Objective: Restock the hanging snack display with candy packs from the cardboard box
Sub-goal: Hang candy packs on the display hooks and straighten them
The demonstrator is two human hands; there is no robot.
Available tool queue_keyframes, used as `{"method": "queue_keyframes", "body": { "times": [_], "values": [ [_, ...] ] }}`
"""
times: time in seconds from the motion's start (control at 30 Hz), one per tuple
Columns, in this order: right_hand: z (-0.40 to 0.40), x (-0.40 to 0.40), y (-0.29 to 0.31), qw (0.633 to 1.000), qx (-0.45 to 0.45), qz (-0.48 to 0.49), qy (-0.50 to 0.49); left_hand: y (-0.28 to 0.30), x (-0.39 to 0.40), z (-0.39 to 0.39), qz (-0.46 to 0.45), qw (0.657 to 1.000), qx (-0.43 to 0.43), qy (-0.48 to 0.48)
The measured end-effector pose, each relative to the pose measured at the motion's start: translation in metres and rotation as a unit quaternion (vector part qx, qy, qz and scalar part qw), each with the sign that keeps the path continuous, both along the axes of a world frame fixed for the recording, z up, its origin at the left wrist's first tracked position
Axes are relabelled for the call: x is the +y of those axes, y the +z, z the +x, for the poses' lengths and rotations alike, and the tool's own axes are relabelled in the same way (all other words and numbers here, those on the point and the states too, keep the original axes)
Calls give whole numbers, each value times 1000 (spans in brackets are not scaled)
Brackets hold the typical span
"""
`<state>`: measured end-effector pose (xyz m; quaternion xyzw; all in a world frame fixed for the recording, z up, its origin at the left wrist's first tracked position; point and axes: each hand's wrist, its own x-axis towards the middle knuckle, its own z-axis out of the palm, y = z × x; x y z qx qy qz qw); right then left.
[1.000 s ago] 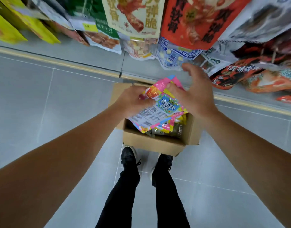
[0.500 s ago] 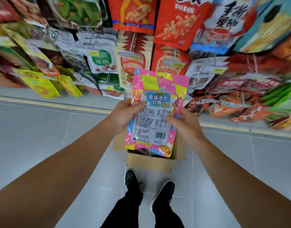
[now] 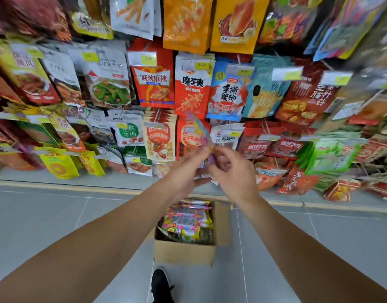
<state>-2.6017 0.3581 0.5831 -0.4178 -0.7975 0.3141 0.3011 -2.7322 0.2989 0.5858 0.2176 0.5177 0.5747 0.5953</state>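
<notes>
Hands, left [image 3: 186, 171] and right [image 3: 234, 171], pinch a blurred candy pack [image 3: 200, 132] edge-on before the hanging snack display [image 3: 153, 84].

Both hands, left [image 3: 183, 171] and right [image 3: 234, 171], pinch a blurred pink candy pack [image 3: 199, 132] edge-on before the hanging snack display [image 3: 153, 84]; the cardboard box [image 3: 183, 252] sits below, holding more packs.

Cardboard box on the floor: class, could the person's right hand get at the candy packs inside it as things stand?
Probably not at once. The right hand is raised at the display and, with the left hand, holds a candy pack. The cardboard box stands open below, nothing covering its packs.
</notes>
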Motion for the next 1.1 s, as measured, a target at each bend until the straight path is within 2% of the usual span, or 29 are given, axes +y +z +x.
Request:
{"method": "queue_keyframes", "body": {
  "times": [0.13,0.3,0.4,0.47,0.53,0.67,0.77,1.03,1.1],
  "values": [
    [55,-20,34,998,8,40,53,30,-9,45,33,997,37,55],
    [116,8,83,997,35,20,-71,75,-16,80,76,996,34,35],
    [143,32,116,991,92,-70,-65,116,-13,98,102,994,37,35],
    [152,42,134,982,132,-130,-25,143,-8,107,115,989,76,50],
    [157,49,157,977,160,-141,-17,169,2,110,127,982,122,74],
    [156,64,195,973,209,-94,-32,207,28,108,173,962,192,88],
    [153,74,225,976,205,-62,-40,233,53,99,192,950,225,101],
    [134,128,295,974,225,-5,-20,298,122,76,264,927,255,78],
    [124,151,307,973,227,21,-29,316,139,71,279,927,240,72]
  ]
}}
